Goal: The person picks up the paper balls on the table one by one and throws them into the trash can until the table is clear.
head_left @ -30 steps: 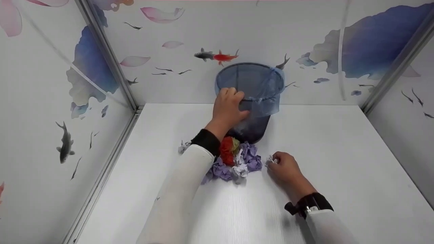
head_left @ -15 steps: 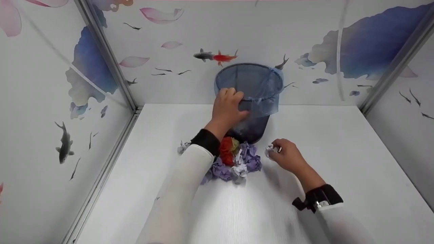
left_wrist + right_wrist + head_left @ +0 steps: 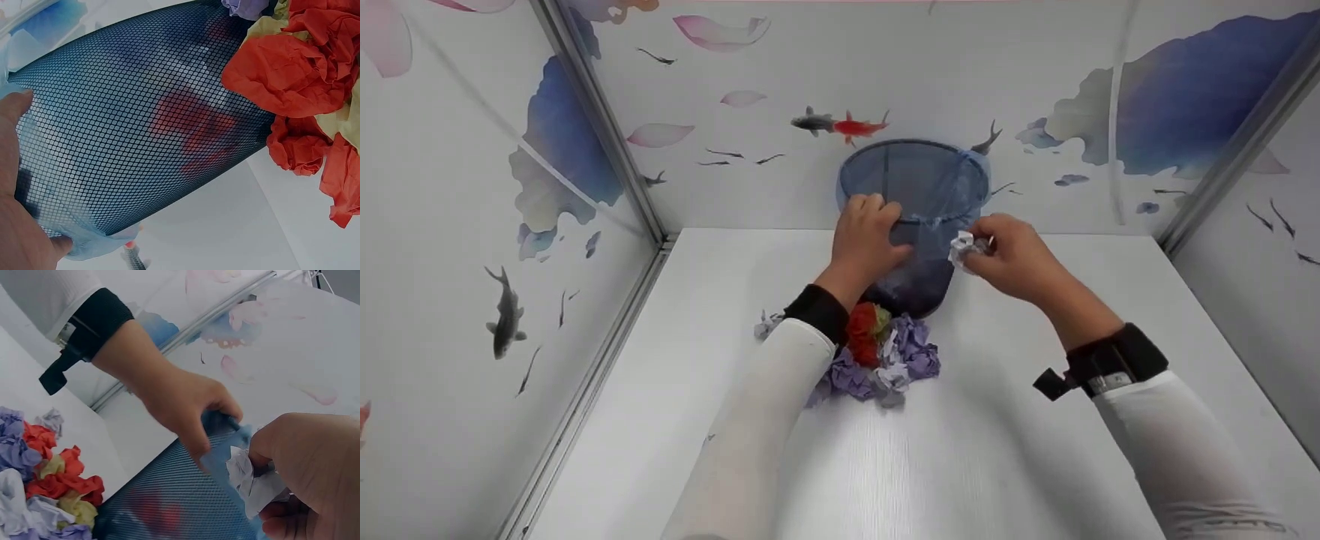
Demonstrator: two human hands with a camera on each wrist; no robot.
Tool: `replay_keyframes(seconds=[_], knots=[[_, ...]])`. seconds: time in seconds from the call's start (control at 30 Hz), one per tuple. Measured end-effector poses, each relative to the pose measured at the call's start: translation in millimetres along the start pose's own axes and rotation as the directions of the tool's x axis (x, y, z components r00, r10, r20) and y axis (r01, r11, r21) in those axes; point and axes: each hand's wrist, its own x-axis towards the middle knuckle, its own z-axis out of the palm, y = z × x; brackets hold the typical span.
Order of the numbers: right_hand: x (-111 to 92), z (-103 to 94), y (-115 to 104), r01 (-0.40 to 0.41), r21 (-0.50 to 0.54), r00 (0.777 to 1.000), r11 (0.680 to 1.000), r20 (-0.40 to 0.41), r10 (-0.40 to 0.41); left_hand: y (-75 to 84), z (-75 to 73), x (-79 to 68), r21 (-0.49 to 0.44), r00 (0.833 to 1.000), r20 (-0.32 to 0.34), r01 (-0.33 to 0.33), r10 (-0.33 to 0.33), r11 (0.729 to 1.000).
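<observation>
A dark mesh wastebasket [image 3: 919, 277] lined with a translucent blue bag [image 3: 952, 184] stands by the back wall, tilted a little. My left hand [image 3: 866, 240] grips its near rim, fingers over the edge and thumb outside. Beside the basket's right side, just below the rim, my right hand [image 3: 1012, 259] pinches a crumpled white paper ball [image 3: 962, 250]. In the right wrist view that paper ball [image 3: 253, 484] is close to the bag's folded edge. Reddish and white shapes show through the mesh [image 3: 191, 121] in the left wrist view.
Crumpled paper balls in purple [image 3: 916, 349], red [image 3: 862, 334], white [image 3: 892, 375] and yellow lie piled before the basket. A pale paper ball [image 3: 766, 325] lies left of the left wrist. Printed panels with metal frame posts [image 3: 600, 120] enclose the white table [image 3: 720, 262].
My right hand has lifted the white paper ball off the table, up and away toward the basket's right side. The left hand keeps its grip on the rim.
</observation>
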Motion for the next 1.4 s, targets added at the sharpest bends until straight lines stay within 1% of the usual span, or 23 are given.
replay_keyframes(seconds=[0.07,0.2,0.33,0.4,0.57,0.7,0.83,0.97,1.1,1.3,1.4], knots=[[11.1,-13.3,-6.8,0.020,-0.017,1.000,1.000,-0.004,-0.020,-0.3,0.2,0.9,0.003,1.000,-0.001,-0.001,0.001,1.000],[29.7,-36.0,-16.8,0.031,-0.051,0.999,0.998,-0.014,-0.032,-0.3,0.9,1.8,0.004,1.000,-0.008,-0.008,0.008,1.000],[44.3,-54.8,-22.5,0.028,-0.093,0.999,0.995,-0.027,-0.031,-0.7,1.3,0.6,0.004,1.000,-0.016,-0.013,0.013,1.000],[51.1,-64.2,-24.7,0.022,-0.128,1.000,0.992,-0.019,-0.024,-1.1,1.2,0.0,0.003,1.000,-0.021,-0.012,0.012,1.000],[67.0,-87.2,-31.7,-0.011,-0.172,0.999,0.985,0.040,0.019,-0.7,2.6,-0.1,-0.004,1.000,-0.018,-0.007,0.007,1.000],[81.6,-98.5,-39.1,-0.025,-0.209,0.992,0.977,0.113,0.050,-0.9,1.9,-0.2,-0.014,1.000,-0.010,0.000,0.000,1.000],[96.7,-103.2,-44.6,-0.049,-0.252,0.975,0.966,0.197,0.101,-1.2,1.1,0.1,-0.015,1.000,-0.007,0.001,-0.001,1.000],[110.2,-102.1,-47.1,-0.074,-0.269,0.952,0.960,0.268,0.149,-0.8,2.3,-0.3,-0.015,1.000,-0.002,-0.001,0.001,1.000],[119.5,-95.3,-48.5,-0.086,-0.281,0.942,0.956,0.290,0.170,-0.3,3.2,-1.3,-0.021,1.000,0.001,-0.003,0.003,1.000],[126.3,-82.3,-50.7,-0.082,-0.294,0.939,0.952,0.297,0.172,-2.2,3.7,0.1,-0.028,1.000,-0.022,-0.009,0.009,1.000],[127.5,-74.6,-50.1,-0.079,-0.295,0.940,0.952,0.296,0.170,-2.5,2.6,0.3,-0.023,1.000,-0.022,-0.009,0.008,1.000]])
